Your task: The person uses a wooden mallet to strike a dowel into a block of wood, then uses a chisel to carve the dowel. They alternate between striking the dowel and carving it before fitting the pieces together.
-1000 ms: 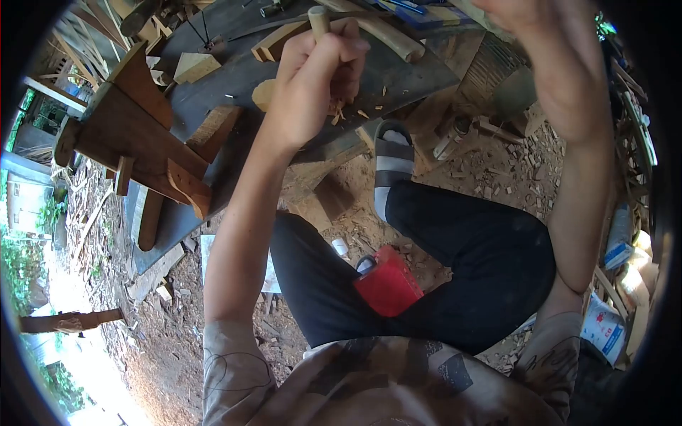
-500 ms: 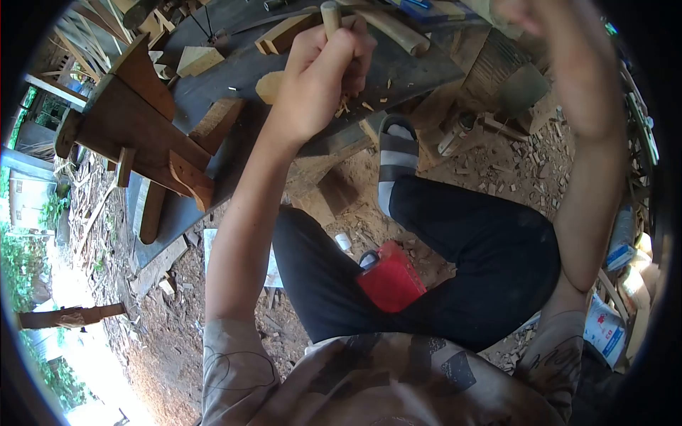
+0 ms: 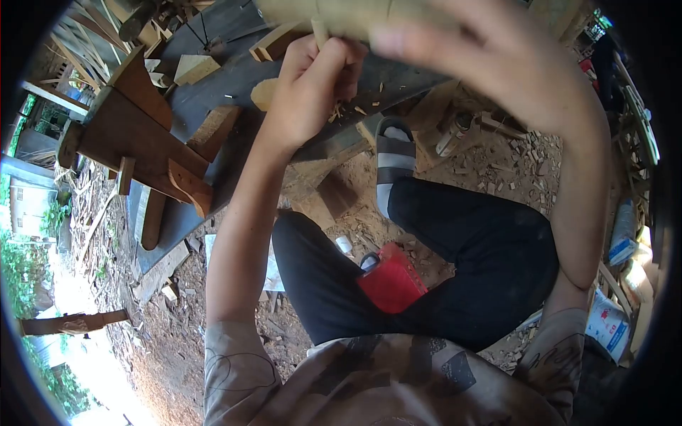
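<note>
My left hand is closed in a fist around a chisel, whose round wooden handle sticks up above the thumb; its blade is hidden below the fist. Small wood chips lie beside the fingers on the dark bench top. A pale rounded piece of wood shows to the left of the wrist. Smeared by motion, my right hand grips a wooden mallet, which stretches as a blurred pale shape across the top and overlaps the handle's end.
Left on the bench stands a dark carved wooden piece with curved brackets. Wood blocks lie behind it. Between my legs is a red plastic seat. Chips litter the ground, and a white printed bag sits at right.
My right hand has swung the mallet left and down from the upper right to the chisel handle. My left hand stays in nearly the same place, still around the chisel.
</note>
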A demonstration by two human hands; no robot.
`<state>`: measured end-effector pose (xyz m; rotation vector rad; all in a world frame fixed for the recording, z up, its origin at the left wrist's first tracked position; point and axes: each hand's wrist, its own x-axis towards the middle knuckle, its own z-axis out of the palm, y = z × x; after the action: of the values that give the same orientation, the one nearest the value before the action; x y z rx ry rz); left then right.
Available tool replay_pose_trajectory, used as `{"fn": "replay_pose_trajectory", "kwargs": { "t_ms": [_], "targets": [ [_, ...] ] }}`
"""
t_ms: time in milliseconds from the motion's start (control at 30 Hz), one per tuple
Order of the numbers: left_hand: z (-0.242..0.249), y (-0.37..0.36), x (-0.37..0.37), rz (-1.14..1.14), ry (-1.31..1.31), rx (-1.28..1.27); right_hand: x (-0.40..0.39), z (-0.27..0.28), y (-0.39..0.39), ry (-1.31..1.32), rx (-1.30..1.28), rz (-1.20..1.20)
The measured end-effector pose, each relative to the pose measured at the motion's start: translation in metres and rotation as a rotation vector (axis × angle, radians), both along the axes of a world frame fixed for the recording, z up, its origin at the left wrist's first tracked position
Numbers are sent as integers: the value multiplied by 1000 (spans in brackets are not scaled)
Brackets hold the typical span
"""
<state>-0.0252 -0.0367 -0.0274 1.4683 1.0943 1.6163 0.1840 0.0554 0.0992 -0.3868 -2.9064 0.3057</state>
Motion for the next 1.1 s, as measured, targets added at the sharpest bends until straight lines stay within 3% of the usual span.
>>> {"fn": "replay_pose_trajectory", "kwargs": {
  "t_ms": [33,100,200,233,333,367,433,533,767,867,1100],
  "targets": [
    [1,0,1,1,-10,-16,1,7,4,-115,26,-40],
    [4,-1,5,6,-36,-52,4,5,-1,139,-42,72],
    [1,1,4,-1,-41,-18,-21,-23,-36,773,-11,39],
    [3,1,3,-22,-55,-27,-29,-27,-33,875,-49,35],
    [5,0,1,-56,-90,-39,1,-7,0,363,62,156],
    [6,-1,1,-39,-96,-25,3,-6,2,346,120,174],
    [14,-3,1,-56,-158,1,0,-5,-1,366,78,136],
    [26,-12,22,137,-81,37,-1,1,-10,485,1,76],
    [18,-10,-1,-34,-91,63,-2,-8,-5,653,173,148],
    [22,-13,10,61,-25,51,-3,-7,-3,649,176,197],
    [22,-14,5,-16,-7,28,-3,-8,-9,630,144,157]
  ]
}}
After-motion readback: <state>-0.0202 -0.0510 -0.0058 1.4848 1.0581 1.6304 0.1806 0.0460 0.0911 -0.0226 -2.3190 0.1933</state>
